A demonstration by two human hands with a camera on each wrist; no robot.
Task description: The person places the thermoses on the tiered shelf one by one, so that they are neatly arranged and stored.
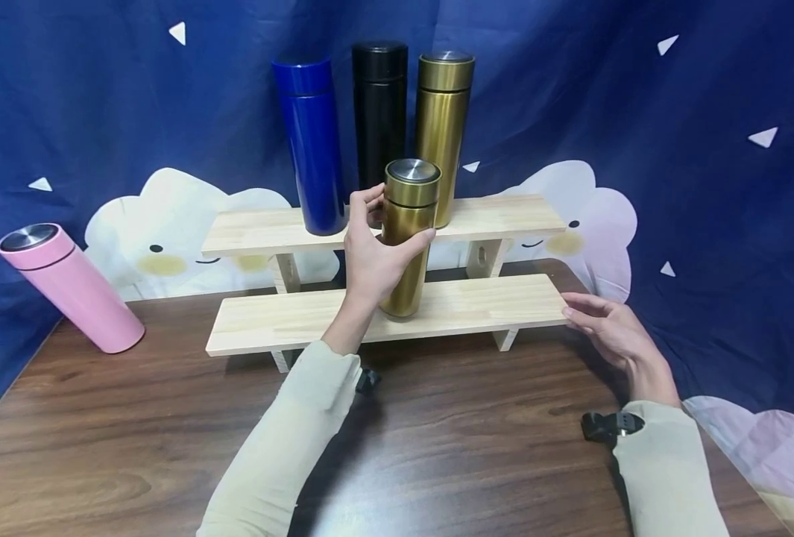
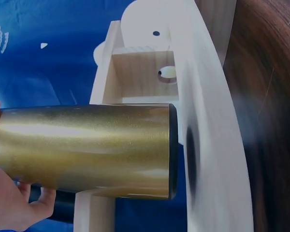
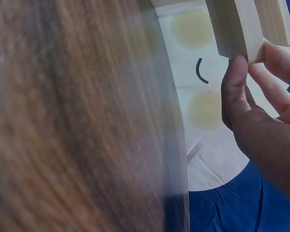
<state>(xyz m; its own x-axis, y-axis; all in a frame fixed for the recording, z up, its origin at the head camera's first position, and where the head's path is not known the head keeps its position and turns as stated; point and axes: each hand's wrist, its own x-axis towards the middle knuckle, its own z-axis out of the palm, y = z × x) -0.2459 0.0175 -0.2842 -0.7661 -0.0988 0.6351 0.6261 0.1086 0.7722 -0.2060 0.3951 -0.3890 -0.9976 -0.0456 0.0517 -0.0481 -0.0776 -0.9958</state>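
Observation:
My left hand (image 1: 378, 261) holds a gold thermos bottle (image 1: 413, 218) with a silver-topped lid, upright over the lower step of a pale wooden two-step rack (image 1: 490, 298). The left wrist view shows the bottle's dark base close over the board, with a dark shadow patch beside it. At the right end of the lower step, my right hand (image 1: 614, 332) pinches the board between thumb and fingers; the board's end (image 3: 251, 29) shows in the right wrist view. Behind the held bottle, a blue bottle (image 1: 312, 149), a black bottle (image 1: 379, 112) and another gold bottle (image 1: 443, 119) stand on the upper step.
A pink thermos bottle (image 1: 74, 291) stands at the left of the brown wooden table (image 1: 477, 432). Close behind the rack hangs a dark blue cloth (image 1: 558, 89) with cloud faces and white triangles, which also runs down the right side.

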